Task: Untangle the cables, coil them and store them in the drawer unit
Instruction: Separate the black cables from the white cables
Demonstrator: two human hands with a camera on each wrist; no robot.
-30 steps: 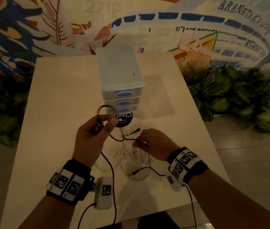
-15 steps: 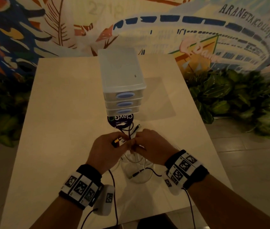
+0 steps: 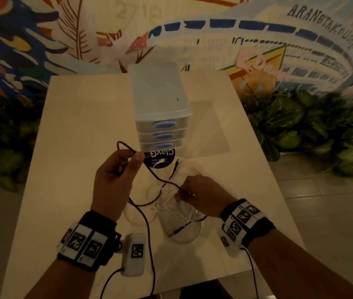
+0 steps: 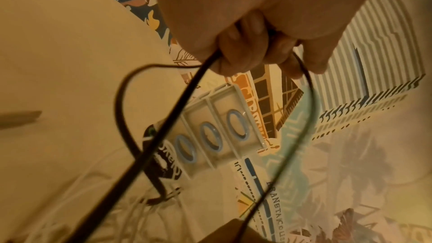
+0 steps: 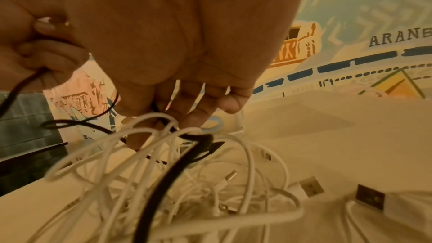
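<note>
Spanning both grips: black cable (image 3: pixel 162 180)

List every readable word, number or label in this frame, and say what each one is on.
"ARANETA COLISEUM", last letters blurred: on the wall mural, over the painted round building.
"ARAN", cut off at the frame edge: same mural, right wrist view.
"2718", faint, unsure: top of the mural.
"ClayG", upside down, partly hidden: round dark sticker on the table before the drawer unit; its small print is unreadable.
Pink script on the mural: unreadable.
</note>
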